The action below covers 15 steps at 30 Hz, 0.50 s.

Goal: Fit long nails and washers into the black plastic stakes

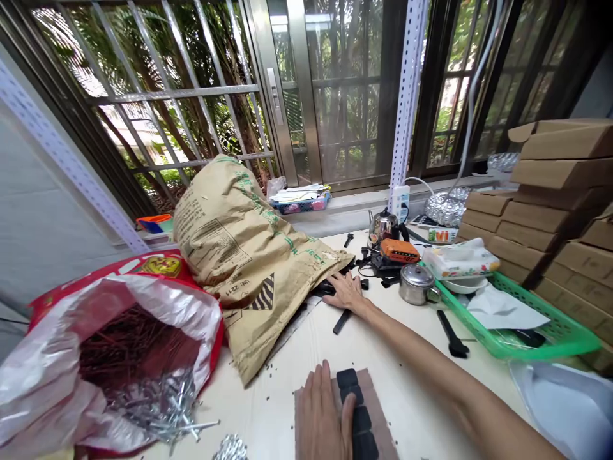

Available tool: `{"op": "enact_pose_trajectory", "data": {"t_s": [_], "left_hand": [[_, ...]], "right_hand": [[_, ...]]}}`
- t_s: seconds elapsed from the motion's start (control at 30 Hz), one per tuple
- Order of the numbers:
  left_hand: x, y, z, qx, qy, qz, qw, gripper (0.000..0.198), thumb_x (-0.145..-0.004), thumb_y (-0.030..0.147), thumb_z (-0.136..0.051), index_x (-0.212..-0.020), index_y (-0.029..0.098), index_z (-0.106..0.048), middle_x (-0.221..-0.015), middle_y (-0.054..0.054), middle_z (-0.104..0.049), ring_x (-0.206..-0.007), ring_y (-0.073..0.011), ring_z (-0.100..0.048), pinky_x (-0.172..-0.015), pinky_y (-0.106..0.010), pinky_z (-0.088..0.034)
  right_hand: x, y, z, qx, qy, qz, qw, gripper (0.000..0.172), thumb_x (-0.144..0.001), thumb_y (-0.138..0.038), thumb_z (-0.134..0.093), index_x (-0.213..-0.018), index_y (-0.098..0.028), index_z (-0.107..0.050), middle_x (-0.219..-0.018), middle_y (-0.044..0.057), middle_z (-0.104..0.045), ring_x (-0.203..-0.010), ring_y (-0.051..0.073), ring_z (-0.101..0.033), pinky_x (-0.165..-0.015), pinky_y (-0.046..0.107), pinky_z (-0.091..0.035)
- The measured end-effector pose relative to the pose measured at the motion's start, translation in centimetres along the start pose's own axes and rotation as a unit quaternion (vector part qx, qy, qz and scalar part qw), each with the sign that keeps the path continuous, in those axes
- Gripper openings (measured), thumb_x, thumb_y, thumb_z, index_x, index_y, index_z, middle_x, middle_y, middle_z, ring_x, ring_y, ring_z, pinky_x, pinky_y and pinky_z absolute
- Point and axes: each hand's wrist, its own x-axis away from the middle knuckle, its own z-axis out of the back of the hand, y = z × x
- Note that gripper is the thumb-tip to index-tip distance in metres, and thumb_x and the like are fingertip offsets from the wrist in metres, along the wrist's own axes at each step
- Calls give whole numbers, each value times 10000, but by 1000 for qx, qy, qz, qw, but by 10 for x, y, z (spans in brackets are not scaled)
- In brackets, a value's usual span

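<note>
My left hand point(322, 409) lies flat on a brown sheet point(378, 396), its thumb across a column of black rounded-square pads point(363, 418). My right hand point(345, 291) reaches out to the mouth of a large brown paper sack point(230, 236). Its fingers are spread over black plastic parts point(325, 287) at the sack's opening; the fingertips partly hide what they touch. Just below that hand sits a black strip point(341, 321). Farther right rests a loose black plastic piece with a wider end point(453, 335).
A red and white bag point(211, 319) of screws stands left, beside a small heap of metal bits point(230, 448). To the right are a lidded metal cup point(416, 284), a kettle point(383, 228), an orange battery point(399, 251), a green basket point(569, 345) and stacked cardboard boxes point(536, 217).
</note>
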Motion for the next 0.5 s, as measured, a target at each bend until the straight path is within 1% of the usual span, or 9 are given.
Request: {"op": "enact_pose_trajectory", "data": {"t_s": [0.13,0.2,0.27,0.33,0.4,0.43,0.5], "left_hand": [[2,15,16,17,-7,13,1000,572,-894,442,-327,-1372,134,-384,-1387,-150,-450,-1287,-302,-388,-1080,-493,-239],[3,20,23,21,4,11,1000,568,-901,434,-320,-1359,106,-391,-1368,-175,-465,-1284,-297,-392,-1080,-495,-238],[5,23,27,23,17,-2,1000,553,-910,418,-306,-1342,86,-404,-1348,-194,-481,-1272,-295,-407,-1069,-501,-257],[6,24,28,25,31,-15,999,531,-918,397,-297,-1325,81,-423,-1332,-201,-495,-1255,-293,-429,-1055,-504,-280],[7,23,28,31,44,-21,998,505,-919,377,-302,-1304,83,-447,-1315,-201,-511,-1236,-290,-450,-1047,-510,-291],[7,23,28,38,48,-22,998,492,-919,365,-308,-1294,83,-457,-1308,-199,-519,-1229,-289,-457,-1045,-515,-292],[8,23,30,65,54,-19,996,469,-914,344,-326,-1268,82,-484,-1296,-193,-530,-1226,-284,-461,-1049,-513,-289]], "right_hand": [[51,-9,5,7,-12,59,998,527,-776,-525,-540,-1256,-321,-459,-1279,50,-465,-1099,324,-401,-887,515,-276],[76,-12,7,9,-20,81,996,479,-797,-491,-535,-1242,-323,-476,-1310,43,-451,-1108,307,-410,-897,506,-282],[96,-16,10,10,-25,96,995,442,-815,-448,-535,-1235,-314,-486,-1362,49,-407,-1163,304,-384,-927,519,-266],[111,-20,14,8,-22,101,995,387,-830,-355,-534,-1208,-275,-510,-1415,64,-346,-1247,303,-310,-977,537,-215],[120,-24,19,2,-13,103,995,320,-825,-220,-523,-1144,-225,-550,-1439,76,-315,-1305,280,-239,-1030,522,-153],[123,-26,23,-6,-8,102,995,299,-813,-163,-516,-1105,-204,-569,-1436,82,-322,-1314,268,-229,-1048,503,-135],[128,-31,33,-33,3,94,995,276,-798,-98,-498,-1047,-173,-589,-1403,103,-370,-1301,263,-258,-1059,475,-140]]}}
